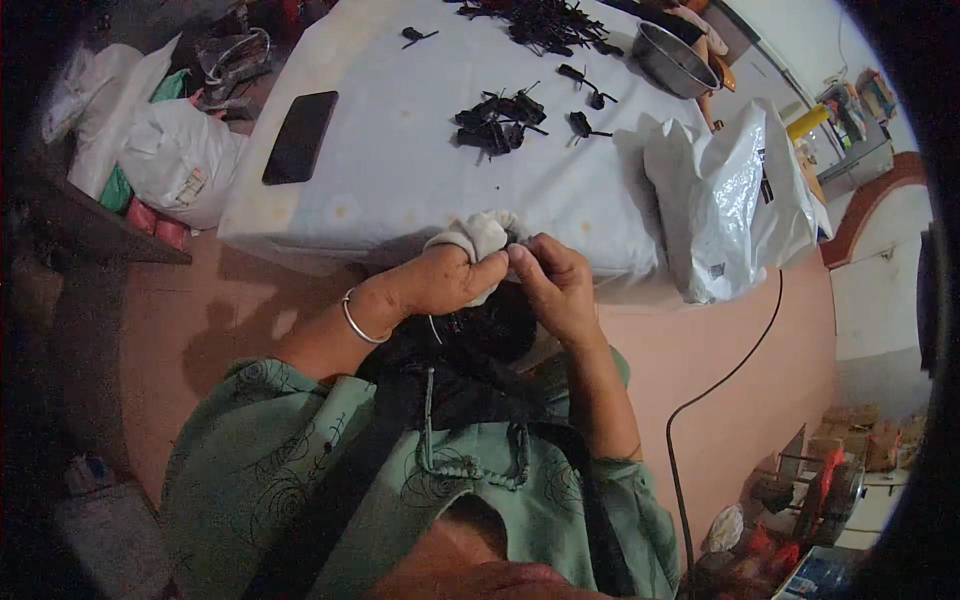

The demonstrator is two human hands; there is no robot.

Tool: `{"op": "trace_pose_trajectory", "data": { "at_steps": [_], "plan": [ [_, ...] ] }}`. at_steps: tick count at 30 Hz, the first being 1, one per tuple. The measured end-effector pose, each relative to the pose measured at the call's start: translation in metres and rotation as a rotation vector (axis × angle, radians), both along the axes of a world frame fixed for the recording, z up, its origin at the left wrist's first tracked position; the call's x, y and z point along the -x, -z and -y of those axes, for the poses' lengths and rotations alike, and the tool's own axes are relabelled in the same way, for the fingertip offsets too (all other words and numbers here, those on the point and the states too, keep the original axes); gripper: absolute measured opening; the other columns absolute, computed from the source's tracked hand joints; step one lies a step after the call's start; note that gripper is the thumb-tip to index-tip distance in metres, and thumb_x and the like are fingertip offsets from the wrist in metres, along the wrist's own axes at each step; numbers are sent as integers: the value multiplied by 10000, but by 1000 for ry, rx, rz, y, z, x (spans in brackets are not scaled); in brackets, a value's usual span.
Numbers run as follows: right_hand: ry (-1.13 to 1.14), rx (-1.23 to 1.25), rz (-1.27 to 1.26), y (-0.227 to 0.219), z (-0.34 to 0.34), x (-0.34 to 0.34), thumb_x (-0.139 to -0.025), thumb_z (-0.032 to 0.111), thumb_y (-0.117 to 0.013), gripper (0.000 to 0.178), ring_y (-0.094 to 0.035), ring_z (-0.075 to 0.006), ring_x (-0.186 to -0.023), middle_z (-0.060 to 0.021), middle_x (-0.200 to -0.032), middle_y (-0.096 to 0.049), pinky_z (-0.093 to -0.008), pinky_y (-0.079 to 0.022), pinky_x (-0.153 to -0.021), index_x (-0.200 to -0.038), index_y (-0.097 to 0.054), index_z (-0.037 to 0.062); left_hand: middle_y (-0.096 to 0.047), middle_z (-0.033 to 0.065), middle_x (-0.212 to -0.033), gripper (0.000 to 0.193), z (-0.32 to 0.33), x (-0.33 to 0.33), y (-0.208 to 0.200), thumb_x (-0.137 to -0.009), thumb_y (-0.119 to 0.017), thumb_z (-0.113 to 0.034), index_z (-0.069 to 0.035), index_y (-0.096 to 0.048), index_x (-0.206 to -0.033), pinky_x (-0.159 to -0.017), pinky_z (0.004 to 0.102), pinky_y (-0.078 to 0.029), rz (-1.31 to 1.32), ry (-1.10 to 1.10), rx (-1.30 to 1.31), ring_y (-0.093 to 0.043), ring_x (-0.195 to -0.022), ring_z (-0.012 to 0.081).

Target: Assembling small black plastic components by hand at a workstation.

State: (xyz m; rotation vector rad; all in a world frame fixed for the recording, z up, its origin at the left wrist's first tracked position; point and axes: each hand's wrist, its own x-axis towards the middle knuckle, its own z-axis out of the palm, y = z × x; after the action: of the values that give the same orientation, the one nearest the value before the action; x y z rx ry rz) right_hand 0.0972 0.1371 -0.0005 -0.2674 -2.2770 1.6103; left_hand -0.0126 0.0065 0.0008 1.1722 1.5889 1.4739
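My left hand [440, 280], with a silver bangle on its wrist, is closed at the front edge of the table. A whitish cloth [485, 233] is bunched over its fingers; whether this is a glove or a loose rag I cannot tell. My right hand [562, 292] meets it, thumb and fingers pinched against the left fingertips. Something small and dark shows between them, mostly hidden. Beyond the hands lies a small pile of black parts with thin stems [500, 122]. Single black pieces [582, 126] lie to its right.
A larger black heap [545, 22] and a metal bowl [675, 60] are at the table's far side. A dark phone [300, 137] lies left on the white tablecloth [380, 190]. A silvery plastic bag [715, 210] stands right. White sacks [180, 160] are left; a black cable [690, 405] crosses the floor.
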Motion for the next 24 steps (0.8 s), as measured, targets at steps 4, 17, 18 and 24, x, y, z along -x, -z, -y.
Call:
{"op": "trace_pose_trajectory", "data": {
  "at_steps": [4,17,18,24],
  "plan": [
    [-37,4,-21,9,-2,0,-870,136,-524,177,-378,-38,-641,51,-658,-460,-204,-358,-576,-743,-528,13,-489,-3,-824,316,-1,-4,-1,-810,-460,-89,-23,-443,-1118,-654,222,-407,-108,-74,-65,-436,-733,65],
    [-153,87,80,18,-10,14,-898,181,-456,227,-410,-91,-621,-69,-645,-503,-252,-393,-582,-809,-528,-15,-518,212,-980,264,0,-6,-1,-794,-508,-158,-19,-489,-1017,-800,377,-416,-642,-194,-115,-511,-903,355],
    [-238,123,223,13,-19,16,-896,179,-464,216,-424,-52,-674,-13,-683,-528,-221,-394,-610,-850,-550,-14,-526,212,-979,263,2,-5,-18,-791,-513,-163,-16,-502,-1009,-795,384,-419,-601,-164,28,-512,-906,356],
    [266,-613,144,-10,-42,75,-813,263,-563,246,-587,-245,-676,-172,-723,-578,-325,-449,-611,-863,-561,23,-566,188,-925,251,10,13,-3,-800,-523,-187,3,-555,-960,-757,381,-436,-680,-194,-144,-539,-880,343]
  ]
}}
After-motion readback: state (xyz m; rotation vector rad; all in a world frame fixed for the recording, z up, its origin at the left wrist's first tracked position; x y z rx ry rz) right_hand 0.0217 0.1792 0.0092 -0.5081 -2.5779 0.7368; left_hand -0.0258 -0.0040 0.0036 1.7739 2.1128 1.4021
